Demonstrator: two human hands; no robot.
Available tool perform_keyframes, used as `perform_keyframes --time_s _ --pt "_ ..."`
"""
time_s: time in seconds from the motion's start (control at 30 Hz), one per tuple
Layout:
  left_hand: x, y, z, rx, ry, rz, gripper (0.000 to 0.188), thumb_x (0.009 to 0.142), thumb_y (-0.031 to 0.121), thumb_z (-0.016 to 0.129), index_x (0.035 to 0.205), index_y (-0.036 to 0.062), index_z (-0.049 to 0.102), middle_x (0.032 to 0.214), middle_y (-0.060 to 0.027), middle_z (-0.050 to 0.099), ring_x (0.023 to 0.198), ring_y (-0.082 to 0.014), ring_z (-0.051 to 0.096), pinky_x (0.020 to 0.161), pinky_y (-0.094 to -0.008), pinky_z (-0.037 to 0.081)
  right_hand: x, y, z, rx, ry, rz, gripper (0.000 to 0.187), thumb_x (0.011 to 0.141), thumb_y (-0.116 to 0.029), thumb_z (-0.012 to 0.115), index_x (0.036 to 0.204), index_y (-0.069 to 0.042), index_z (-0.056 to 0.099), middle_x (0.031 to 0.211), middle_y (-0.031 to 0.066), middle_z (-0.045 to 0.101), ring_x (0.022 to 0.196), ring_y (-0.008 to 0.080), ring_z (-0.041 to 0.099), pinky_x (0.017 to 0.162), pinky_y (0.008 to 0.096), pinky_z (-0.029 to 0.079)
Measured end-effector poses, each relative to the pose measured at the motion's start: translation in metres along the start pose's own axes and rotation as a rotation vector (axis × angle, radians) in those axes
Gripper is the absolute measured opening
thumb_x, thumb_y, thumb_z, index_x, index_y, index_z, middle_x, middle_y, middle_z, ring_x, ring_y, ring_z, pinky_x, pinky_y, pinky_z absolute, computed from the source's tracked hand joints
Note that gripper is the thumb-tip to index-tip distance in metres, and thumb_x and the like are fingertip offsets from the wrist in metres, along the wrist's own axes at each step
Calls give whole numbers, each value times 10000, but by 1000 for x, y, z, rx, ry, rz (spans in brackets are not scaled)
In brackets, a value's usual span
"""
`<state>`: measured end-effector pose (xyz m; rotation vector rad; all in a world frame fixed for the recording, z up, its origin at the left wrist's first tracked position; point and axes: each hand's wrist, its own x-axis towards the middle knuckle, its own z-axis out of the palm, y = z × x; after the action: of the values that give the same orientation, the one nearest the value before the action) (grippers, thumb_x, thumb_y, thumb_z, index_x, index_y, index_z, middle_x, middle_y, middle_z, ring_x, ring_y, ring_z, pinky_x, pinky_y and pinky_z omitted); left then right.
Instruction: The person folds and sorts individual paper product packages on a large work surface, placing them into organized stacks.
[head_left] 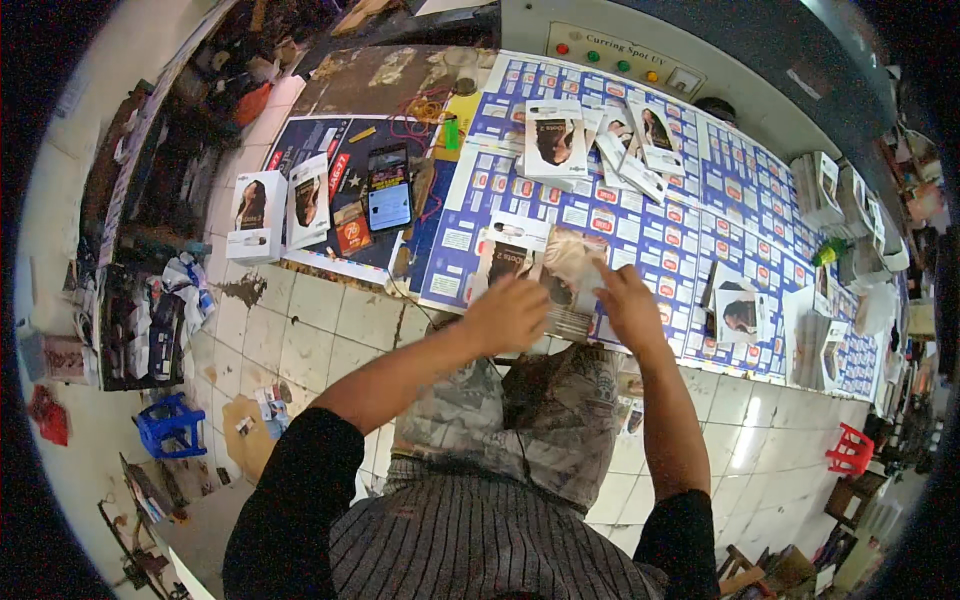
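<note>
At the near edge of the table I have a white and brown flat printed carton (pixel 567 283) between my hands, its outline partly smeared. My left hand (pixel 508 314) is closed at the carton's left side, with the fingers curled over it. On its right edge, my right hand (pixel 630 304) pinches with thumb and fingers. Another printed carton (pixel 516 237) lies just beyond my left hand, partly covered by it. A stack of flat cartons (pixel 555 142) sits farther back, beside several loosely fanned cartons (pixel 645 140).
Blue printed sheets (pixel 660 235) cover the table. At left are an upright white box (pixel 255 215), a second box (pixel 308 200) and a phone (pixel 389 190). Carton stacks (pixel 818 350) stand at right. A machine panel (pixel 625 60) borders the back. A blue stool (pixel 170 427) stands on the floor.
</note>
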<state>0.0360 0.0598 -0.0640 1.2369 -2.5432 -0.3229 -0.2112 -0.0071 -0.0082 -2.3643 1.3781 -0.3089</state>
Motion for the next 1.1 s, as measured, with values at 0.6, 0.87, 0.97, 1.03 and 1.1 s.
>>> perform_keyframes --time_s 0.6,0.87,0.97,1.03,1.1 --pt "-26 24 31 104 103 -3 402 932 286 599 1268 65 589 1332 -77 539 1301 -258 459 1114 -442 339 92 63 20 -152 109 29 495 894 -288 649 1374 -221 546 1090 153 614 1057 360 597 859 463 522" --pt "-29 22 12 155 26 61 335 885 147 607 1220 131 616 1284 -34 556 1222 -224 502 1086 -425 356 33 90 -3 -206 370 -2 596 860 -255 700 1412 -145 506 1350 152 545 1247 364 508 996 497 448" --pt "-22 25 -24 44 183 30 266 844 155 612 1098 128 685 1167 -29 662 1101 -225 605 1032 -417 415 -9 36 -14 235 51 -173 742 821 -178 723 1482 -113 393 1555 186 338 1408 414 339 1156 480 322" --pt "-11 26 -58 -3 353 -26 233 868 164 639 1095 133 688 1094 -17 678 1028 -237 625 1014 -419 414 -29 -7 -27 263 138 -185 671 831 -178 719 1439 -102 446 1506 195 408 1373 417 393 1129 466 355" --pt "2 28 -104 -125 255 -39 235 874 179 646 1096 117 689 1063 -38 693 1027 -249 635 991 -432 424 -38 -21 -32 287 233 -185 602 842 -177 715 1397 -90 499 1457 204 477 1338 419 447 1103 451 388"
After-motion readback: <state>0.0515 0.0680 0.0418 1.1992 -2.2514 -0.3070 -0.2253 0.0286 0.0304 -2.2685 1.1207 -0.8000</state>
